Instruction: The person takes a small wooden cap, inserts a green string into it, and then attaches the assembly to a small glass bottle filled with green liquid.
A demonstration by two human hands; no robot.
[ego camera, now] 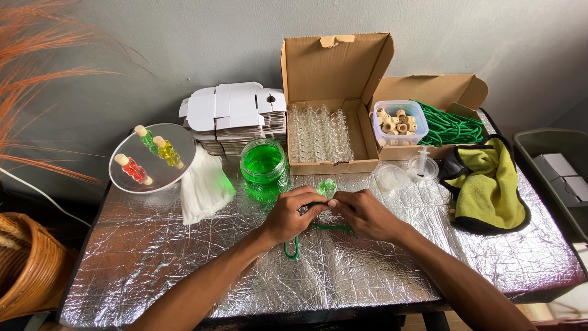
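Both hands meet at the middle of the foil-covered table (153, 257): the left hand (288, 214) and right hand (365, 213) pinch a green cord (293, 248) and a small green bottle (327, 187) between closed fingertips. Cord trails toward the table's near edge; a green jar (263, 162) stands just behind.

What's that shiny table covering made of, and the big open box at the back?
The table covering looks like quilted metallic foil: silvery, crinkled, with mirror-like glints. The open box seems plain brown corrugated cardboard, matte, with folded flaps and a tab on its lid.
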